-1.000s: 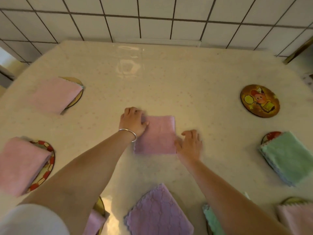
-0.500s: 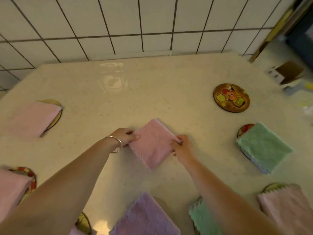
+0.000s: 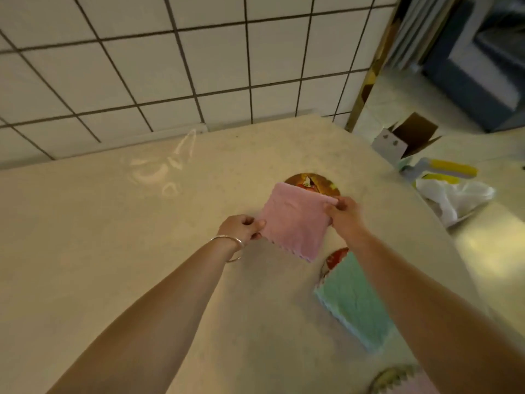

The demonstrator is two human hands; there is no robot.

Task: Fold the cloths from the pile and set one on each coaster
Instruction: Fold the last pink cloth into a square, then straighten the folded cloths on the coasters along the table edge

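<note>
i see the tabletop (image 3: 113, 251), then a folded green cloth (image 3: 352, 308) lying on its coaster; my left grip (image 3: 241, 227) and right grip (image 3: 342, 213) each pinch the folded pink cloth (image 3: 295, 220), partly covering the round cartoon coaster (image 3: 318, 182)

Bare forearms; thin silver bangle (image 3: 230, 245) on the left wrist

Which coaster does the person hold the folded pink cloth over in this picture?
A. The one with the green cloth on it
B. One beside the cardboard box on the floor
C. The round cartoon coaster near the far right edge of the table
C: both the left hand and right hand pinch the pink cloth, which partly covers the cartoon coaster, beyond the green cloth.
</note>
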